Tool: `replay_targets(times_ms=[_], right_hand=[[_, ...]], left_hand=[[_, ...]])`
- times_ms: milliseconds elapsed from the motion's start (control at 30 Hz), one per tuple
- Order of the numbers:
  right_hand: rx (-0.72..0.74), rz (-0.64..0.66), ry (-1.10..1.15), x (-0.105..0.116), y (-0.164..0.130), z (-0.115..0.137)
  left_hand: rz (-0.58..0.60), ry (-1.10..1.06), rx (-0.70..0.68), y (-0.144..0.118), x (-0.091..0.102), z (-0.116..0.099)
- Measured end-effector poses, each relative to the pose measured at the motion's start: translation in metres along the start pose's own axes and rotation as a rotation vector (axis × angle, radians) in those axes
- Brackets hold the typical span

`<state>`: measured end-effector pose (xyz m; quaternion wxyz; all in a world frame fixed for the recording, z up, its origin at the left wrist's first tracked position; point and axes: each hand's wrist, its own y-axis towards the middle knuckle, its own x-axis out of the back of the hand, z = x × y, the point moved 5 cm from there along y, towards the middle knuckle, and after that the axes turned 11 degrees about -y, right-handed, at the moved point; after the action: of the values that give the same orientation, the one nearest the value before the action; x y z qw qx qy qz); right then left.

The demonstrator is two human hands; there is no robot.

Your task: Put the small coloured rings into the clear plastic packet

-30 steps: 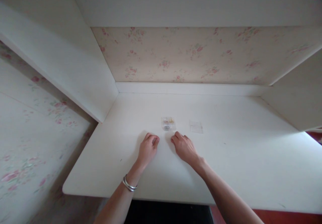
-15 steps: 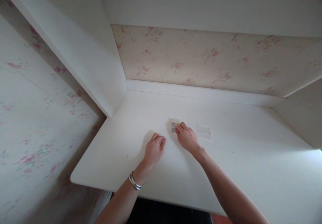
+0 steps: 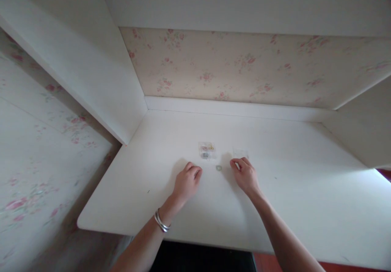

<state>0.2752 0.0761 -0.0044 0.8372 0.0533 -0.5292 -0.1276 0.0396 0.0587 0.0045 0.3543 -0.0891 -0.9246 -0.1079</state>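
A small clear compartment box (image 3: pixel 207 147) lies on the white desk, with tiny coloured and grey items inside. Just in front and to its right rests a small pale ring-shaped piece (image 3: pixel 218 168), touched by neither hand. My left hand (image 3: pixel 187 180) is closed on the desk left of that piece; whatever its fingers may hold is hidden. To the right of the piece is my right hand (image 3: pixel 245 176), thumb and forefinger pinched together; anything between them is too small to make out. Behind it, a flat clear plastic piece (image 3: pixel 240 152) is partly covered by the fingers.
The white desk (image 3: pixel 171 133) has a raised back strip (image 3: pixel 238 108) and a tall side panel (image 3: pixel 100 72) at left. Floral wallpaper (image 3: pixel 195 64) covers the wall behind. A dark surface (image 3: pixel 204 257) shows below the front edge.
My right hand has moved right, from the compartment box to in front of the flat clear piece. The ring-shaped piece now shows on the desk. My left hand stays closed in nearly the same place.
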Motion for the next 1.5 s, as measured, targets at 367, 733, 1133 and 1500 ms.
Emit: replay_targets(times_ms=[367, 733, 1133, 1500], right_hand=[[-0.040, -0.022, 0.097, -0.001, -0.015, -0.006], [-0.009, -0.021, 0.152, 0.003, -0.015, -0.008], [0.076, 0.003, 0.136, -0.005, -0.018, -0.006], [0.117, 0.019, 0.150, -0.004, -0.021, -0.006]], left_hand=[[0.192, 0.130, -0.076, 0.022, -0.050, -0.046], [0.199, 0.175, -0.065, 0.033, -0.062, -0.051], [-0.037, 0.030, -0.095, 0.059, -0.029, -0.044], [-0.118, 0.044, -0.084, 0.068, -0.024, -0.038]])
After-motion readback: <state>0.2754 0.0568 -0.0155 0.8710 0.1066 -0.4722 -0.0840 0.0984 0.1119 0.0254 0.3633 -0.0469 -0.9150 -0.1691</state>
